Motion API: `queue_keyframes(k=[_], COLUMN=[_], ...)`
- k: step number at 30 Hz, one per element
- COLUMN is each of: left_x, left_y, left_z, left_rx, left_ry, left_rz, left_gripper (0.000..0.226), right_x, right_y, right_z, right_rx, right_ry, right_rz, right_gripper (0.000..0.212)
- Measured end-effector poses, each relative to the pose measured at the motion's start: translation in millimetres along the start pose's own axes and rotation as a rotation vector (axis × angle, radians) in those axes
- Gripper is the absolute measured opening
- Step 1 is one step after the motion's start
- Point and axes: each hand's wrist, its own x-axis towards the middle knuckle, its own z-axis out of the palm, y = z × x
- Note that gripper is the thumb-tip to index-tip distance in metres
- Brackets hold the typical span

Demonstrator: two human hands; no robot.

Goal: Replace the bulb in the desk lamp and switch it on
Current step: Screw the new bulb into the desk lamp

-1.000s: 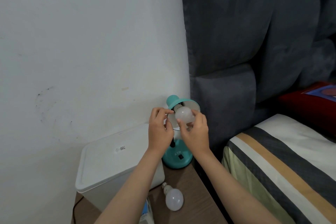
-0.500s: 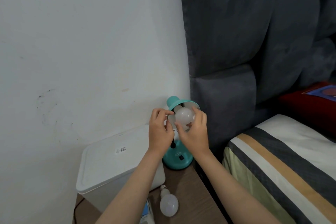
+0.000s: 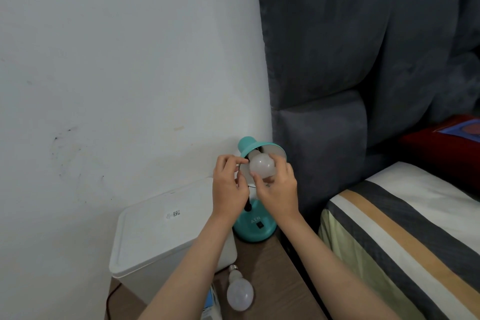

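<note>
Bulb going into the lamp

Fingers have shifted round the frosted bulb (image 3: 261, 166): right hand (image 3: 276, 191) pinches it in the teal shade (image 3: 255, 147), left hand (image 3: 228, 186) grips the rim. Likely mid-screwing; next, seat it, then press the base switch (image 3: 259, 225)

We reach both bare forearms up from the near edge, converging toward the middle. Our right hand (image 3: 279, 189) curls its fingers and thumb round the bulb (image 3: 262, 166), wrist slightly bent. Our left hand (image 3: 228, 187), just left of it, pinches the lamp shade (image 3: 250, 144) rim with curled fingertips.
</note>
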Motion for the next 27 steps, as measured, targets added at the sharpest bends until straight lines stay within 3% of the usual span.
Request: queue_keyframes(k=[4,9,15,21,27], left_x=[-0.1,1.1,0.5,1.4,2.7], left_y=[0.4,-1.3,0.2,-1.9,-1.1], left_z=[0.6,-0.1,0.0,-0.4,0.1], left_rx=[0.007,0.007,0.007,0.009,0.011], left_ry=[0.001,0.009,0.000,0.006,-0.004], left_rz=[-0.003,0.006,0.000,0.003,-0.002], left_gripper=[0.036,0.037,0.034,0.034,0.035], right_x=[5.4,-1.8,0.9,-1.9,0.1], right_y=[-1.8,-0.1,0.5,4.0,1.2], right_z=[1.3,1.8,2.7,4.9,1.8], right_rx=[0.031,0.055,0.031,0.023,-0.018], right_ry=[0.038,-0.014,0.033,-0.051,-0.026], right_rz=[0.078,-0.070,0.061,-0.091,-0.015], right_gripper=[0.047,0.055,0.048,0.054,0.049])
